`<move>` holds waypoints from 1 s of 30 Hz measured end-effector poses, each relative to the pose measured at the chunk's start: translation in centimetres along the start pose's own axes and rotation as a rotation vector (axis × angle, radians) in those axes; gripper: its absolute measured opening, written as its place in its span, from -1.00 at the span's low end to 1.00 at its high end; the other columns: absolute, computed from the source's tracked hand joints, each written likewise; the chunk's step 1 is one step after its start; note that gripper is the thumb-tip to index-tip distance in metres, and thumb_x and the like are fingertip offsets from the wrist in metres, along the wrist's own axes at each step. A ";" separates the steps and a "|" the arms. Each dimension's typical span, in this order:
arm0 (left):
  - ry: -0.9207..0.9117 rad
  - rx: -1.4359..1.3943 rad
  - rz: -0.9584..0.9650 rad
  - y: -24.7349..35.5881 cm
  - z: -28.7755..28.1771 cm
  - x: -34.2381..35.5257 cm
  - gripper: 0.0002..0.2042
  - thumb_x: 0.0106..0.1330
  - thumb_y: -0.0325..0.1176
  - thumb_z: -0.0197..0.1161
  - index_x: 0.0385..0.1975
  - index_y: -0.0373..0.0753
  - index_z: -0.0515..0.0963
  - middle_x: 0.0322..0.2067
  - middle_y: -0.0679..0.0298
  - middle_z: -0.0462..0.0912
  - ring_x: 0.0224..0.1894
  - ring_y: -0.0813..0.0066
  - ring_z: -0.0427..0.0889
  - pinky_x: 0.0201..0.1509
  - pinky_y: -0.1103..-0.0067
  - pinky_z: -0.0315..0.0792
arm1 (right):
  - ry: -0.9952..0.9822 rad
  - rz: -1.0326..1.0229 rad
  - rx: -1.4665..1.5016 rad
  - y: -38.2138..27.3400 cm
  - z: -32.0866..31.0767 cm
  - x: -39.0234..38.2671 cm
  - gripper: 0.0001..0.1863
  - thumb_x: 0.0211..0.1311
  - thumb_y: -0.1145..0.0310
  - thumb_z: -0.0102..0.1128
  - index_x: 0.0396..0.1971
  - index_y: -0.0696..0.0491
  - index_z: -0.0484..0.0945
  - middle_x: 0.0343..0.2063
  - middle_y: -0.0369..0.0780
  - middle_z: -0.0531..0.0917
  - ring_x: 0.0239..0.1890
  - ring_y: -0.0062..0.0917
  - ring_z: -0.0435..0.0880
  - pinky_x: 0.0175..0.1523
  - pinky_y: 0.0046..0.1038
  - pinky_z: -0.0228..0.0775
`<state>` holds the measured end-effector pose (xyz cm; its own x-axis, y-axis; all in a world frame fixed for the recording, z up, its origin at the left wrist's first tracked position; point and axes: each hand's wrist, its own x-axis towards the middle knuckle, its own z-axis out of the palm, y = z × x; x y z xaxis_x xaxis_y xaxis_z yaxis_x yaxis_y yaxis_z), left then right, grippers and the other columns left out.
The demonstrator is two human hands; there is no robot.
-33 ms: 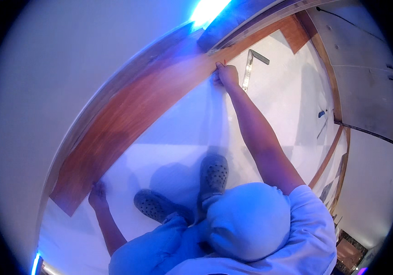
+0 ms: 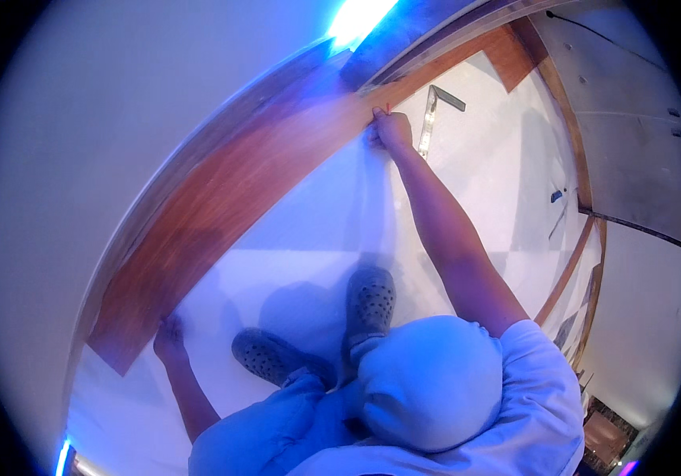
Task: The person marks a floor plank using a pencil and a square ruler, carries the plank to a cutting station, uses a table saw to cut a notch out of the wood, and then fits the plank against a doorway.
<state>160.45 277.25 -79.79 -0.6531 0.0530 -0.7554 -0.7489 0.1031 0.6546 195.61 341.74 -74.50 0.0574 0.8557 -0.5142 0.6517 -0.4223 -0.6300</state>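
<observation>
A long reddish-brown wood-look plank (image 2: 198, 210) lies on the pale floor along the wall at the left and far side. My left hand (image 2: 169, 339) is at its near end, fingers closed on the plank's inner edge; the fingertips are dim. Farther along the same edge, my right hand (image 2: 392, 129) is closed, its knuckles against the board. A thin red stick (image 2: 388, 108) pokes up from these fingers, too small to tell its kind. Just right of that hand, an L-shaped metal square (image 2: 428, 119) lies on the floor.
More brown boards (image 2: 511, 63) run along the far edge and right side. A small blue object (image 2: 556, 196) lies on the floor at the right. My dark perforated clogs (image 2: 371, 301) stand on the pale floor (image 2: 301, 270). A bright light (image 2: 360, 22) shines at the top.
</observation>
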 end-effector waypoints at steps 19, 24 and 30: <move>-0.098 0.169 -0.119 -0.1 0.8 2.1 -0.65 0.48 -0.18 0.16 0.09 -0.29 0.55 -0.18 0.12 0.68 -0.15 0.28 0.69 -0.08 0.44 0.60 | -0.169 -0.523 -0.669 11.7 -6.8 -6.4 -0.66 0.51 0.20 0.06 -0.27 0.20 0.62 -0.47 -0.18 0.74 -0.49 -0.47 0.74 -0.36 -0.41 0.56; -0.156 0.210 0.002 -1.5 2.1 1.7 -0.69 0.47 -0.15 0.16 0.01 -0.25 0.55 -0.26 0.15 0.71 -0.25 0.31 0.71 -0.20 0.45 0.64 | -0.128 -0.617 -0.833 18.6 -19.5 -7.7 -0.73 0.50 0.28 0.06 -0.15 0.17 0.63 -0.40 -0.18 0.74 -0.45 -0.52 0.71 -0.37 -0.42 0.53; -0.204 0.365 0.085 -1.4 1.7 2.1 -0.66 0.49 -0.13 0.17 0.05 -0.26 0.53 -0.24 0.14 0.69 -0.23 0.34 0.69 -0.17 0.46 0.59 | 0.136 -0.434 -0.986 11.1 -23.9 -7.2 -0.73 0.18 0.36 0.19 -0.13 0.07 0.65 -0.39 -0.03 0.75 -0.28 -0.09 0.75 -0.14 -0.13 0.56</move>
<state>160.37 278.94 -82.34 -0.6481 0.2680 -0.7129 -0.5800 0.4329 0.6900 220.49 338.07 -63.88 -0.2805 0.9257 -0.2537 0.9539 0.2982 0.0334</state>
